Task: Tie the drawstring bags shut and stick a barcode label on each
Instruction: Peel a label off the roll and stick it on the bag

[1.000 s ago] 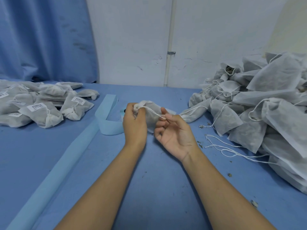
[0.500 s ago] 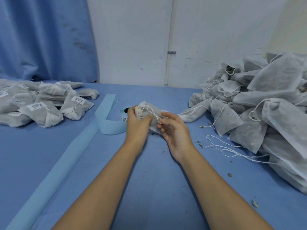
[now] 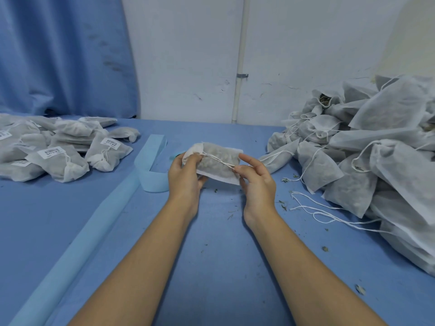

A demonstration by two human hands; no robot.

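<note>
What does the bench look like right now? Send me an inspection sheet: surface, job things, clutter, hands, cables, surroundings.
Surface: blue table, dotted with dry plant crumbs.
Job's things: one bag held in both hands, its string stretched between them; labelled bags piled at left; unlabelled bags heaped at right; pale blue strip lying left of the hands.
Clutter: loose strings trailing from the right heap.
Hands: left hand grips the bag's gathered neck; right hand pinches the string.
Cables: nothing seen.
Surroundings: white wall with a pipe, blue curtain at left.
</note>
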